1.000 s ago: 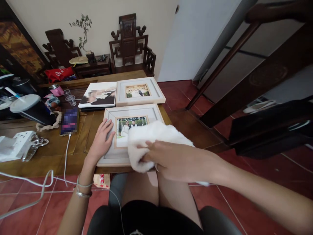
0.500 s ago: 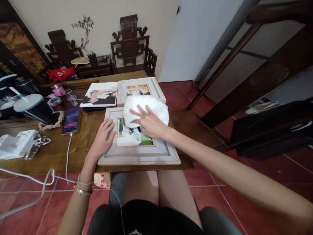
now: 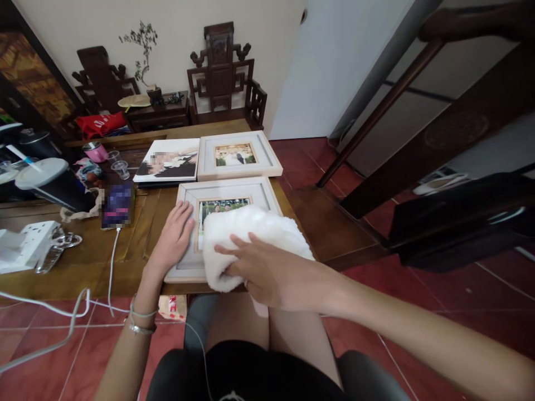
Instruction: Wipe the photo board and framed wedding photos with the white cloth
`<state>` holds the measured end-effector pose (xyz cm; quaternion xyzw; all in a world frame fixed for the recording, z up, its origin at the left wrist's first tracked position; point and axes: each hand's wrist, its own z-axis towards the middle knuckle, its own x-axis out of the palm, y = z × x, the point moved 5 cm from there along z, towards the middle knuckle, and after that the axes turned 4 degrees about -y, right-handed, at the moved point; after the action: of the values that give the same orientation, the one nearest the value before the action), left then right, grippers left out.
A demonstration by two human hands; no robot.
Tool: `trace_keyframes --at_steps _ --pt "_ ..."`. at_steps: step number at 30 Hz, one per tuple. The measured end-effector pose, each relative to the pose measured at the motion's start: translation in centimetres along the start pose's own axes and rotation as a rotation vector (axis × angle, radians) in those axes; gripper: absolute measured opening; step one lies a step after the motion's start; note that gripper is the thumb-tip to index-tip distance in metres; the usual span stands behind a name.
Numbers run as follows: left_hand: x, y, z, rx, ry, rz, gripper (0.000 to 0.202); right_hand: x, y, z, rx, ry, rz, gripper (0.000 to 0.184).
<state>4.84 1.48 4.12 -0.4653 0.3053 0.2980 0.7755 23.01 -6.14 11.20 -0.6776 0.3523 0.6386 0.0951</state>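
A pale wooden photo frame (image 3: 228,192) lies flat at the near edge of the wooden table (image 3: 137,228). My left hand (image 3: 173,239) rests flat and open on the frame's left border. A fluffy white cloth (image 3: 251,236) covers the lower half of the frame. On top of the cloth, my right hand (image 3: 261,270) presses down with its fingers spread. Only the top of the photo shows above the cloth.
A second framed photo (image 3: 238,155) and an unframed print (image 3: 169,161) lie behind. A phone (image 3: 118,205) on a white cable, a power strip (image 3: 25,245), cups and a black pot (image 3: 58,186) sit left. Carved chairs stand by the wall; a dark stair rail (image 3: 418,106) rises on the right.
My right hand has slid the cloth from the frame's top edge back toward me, over its lower half. A second ago it was near this same spot. My left hand has stayed put.
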Motion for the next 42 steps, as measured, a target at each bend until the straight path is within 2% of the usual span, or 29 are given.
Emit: trace_keyframes --at_steps 3,6,10,14,17,20,24,27,30,34,38,42 --pt "-0.3 -0.5 -0.2 -0.008 -0.021 -0.043 0.055 -0.9 -0.5 2.1 0.090 -0.052 -0.077 0.049" --pt "-0.6 -0.9 -0.3 0.016 -0.020 -0.055 0.059 -1.1 -2.0 6.0 0.188 -0.150 -0.165 0.056" --pt "-0.8 -1.1 -0.4 0.081 -0.042 -0.052 0.065 -1.6 -3.6 11.2 0.214 -0.276 -0.260 0.050" --pt "-0.7 -1.2 -0.2 0.104 -0.043 -0.057 0.070 -0.9 -3.5 13.6 0.173 -0.282 -0.307 0.044" --pt "-1.0 -1.4 -0.2 0.108 -0.052 -0.117 0.074 0.7 -2.3 12.7 0.118 -0.279 -0.312 0.040" --pt "-1.5 -1.3 -0.3 0.096 -0.058 -0.210 0.079 2.2 -0.3 10.1 0.001 -0.306 -0.340 0.036" --pt "-1.7 -0.5 -0.6 0.046 -0.031 -0.302 0.083 2.7 1.6 7.0 -0.159 -0.308 -0.321 0.028" --pt "-1.3 -0.1 -0.7 0.033 -0.001 -0.291 0.082 2.3 1.2 6.8 -0.131 -0.298 -0.298 0.028" --pt "-1.0 -0.1 -0.7 0.039 0.010 -0.248 0.078 2.1 0.1 7.7 -0.073 -0.351 -0.325 0.029" --pt "-0.9 -0.2 -0.5 0.011 0.002 -0.184 0.076 3.2 -0.1 7.7 -0.152 -0.353 -0.300 0.027" --pt "-0.7 -0.3 -0.2 -0.019 0.014 -0.125 0.069 4.0 0.3 4.7 -0.253 -0.232 -0.182 0.030" --pt "-0.2 -0.4 -0.1 -0.012 0.041 -0.029 0.058 2.1 0.3 0.5 -0.197 -0.111 -0.043 0.031"
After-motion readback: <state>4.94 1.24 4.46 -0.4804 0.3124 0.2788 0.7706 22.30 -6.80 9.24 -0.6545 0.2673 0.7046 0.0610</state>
